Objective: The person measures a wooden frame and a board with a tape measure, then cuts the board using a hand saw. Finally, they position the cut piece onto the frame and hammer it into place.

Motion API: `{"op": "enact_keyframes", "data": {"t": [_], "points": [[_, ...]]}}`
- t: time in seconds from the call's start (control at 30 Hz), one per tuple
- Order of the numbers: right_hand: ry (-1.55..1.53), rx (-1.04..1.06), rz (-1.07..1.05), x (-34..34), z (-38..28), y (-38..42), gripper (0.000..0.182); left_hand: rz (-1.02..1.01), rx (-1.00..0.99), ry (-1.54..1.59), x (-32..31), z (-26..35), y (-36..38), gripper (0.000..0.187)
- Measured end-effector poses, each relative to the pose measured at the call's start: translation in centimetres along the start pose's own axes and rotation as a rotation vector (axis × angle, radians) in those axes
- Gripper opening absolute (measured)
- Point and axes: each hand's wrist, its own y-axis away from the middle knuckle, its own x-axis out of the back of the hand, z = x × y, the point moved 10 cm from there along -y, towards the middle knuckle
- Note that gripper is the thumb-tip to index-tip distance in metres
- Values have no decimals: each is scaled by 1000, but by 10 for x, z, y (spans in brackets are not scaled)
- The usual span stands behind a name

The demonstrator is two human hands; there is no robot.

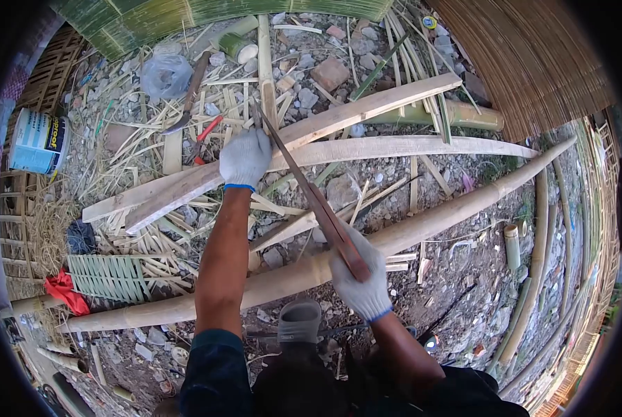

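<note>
My right hand (362, 276), in a white knit glove, is closed round the reddish-brown wooden handle of a long-handled knife (293, 163). Its narrow dark blade points up and left, crossing over the pale wooden plank (373, 104). My gloved left hand (246, 158) is closed over that plank, close to the blade's tip; its fingertips are partly hidden. Just below lies a second, slightly curved plank (394, 146). Left of my left hand, a red-handled tool (207, 135) and a curved knife with a brown handle (194, 90) lie on the ground.
A long bamboo pole (283, 281) crosses the ground in front of my foot (300, 321). Split strips and rubble lie around. A paint bucket (40, 141), red cloth (66, 290) and woven green piece (109, 278) are left. Woven bamboo panels (533, 55) border the top and right.
</note>
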Motion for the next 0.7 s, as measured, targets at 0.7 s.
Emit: {"op": "enact_keyframes", "data": {"t": [0.7], "points": [[-89,-75,15,-31,18,-61,54,-102,45,18,-15,-7,6,43]]}}
